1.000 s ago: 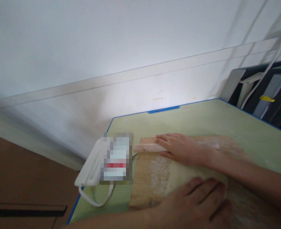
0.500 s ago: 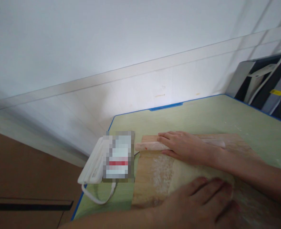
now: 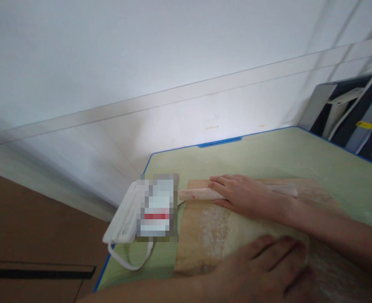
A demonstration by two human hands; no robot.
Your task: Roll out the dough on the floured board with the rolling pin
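My right hand (image 3: 241, 193) lies over a pale rolling pin (image 3: 201, 194), its fingers bent across the far side and the thumb on the near side. Both ends of the pin show, dusted with flour; a small red mark is near its left end. My left hand (image 3: 271, 269) is spread flat on a sheet of rolled dough (image 3: 236, 237), fingers apart. Under the dough and pin is a wooden board (image 3: 188, 244) with white flour on it. My hands and right forearm cover part of the dough.
A green table (image 3: 268, 155) with a blue edge carries the board. Left of it stand a blurred-out screen device (image 3: 159, 206) and a white case (image 3: 122, 216) with a white strap (image 3: 132, 266). Behind is a white wall (image 3: 179, 118); dark panels (image 3: 369, 113) lean at the right.
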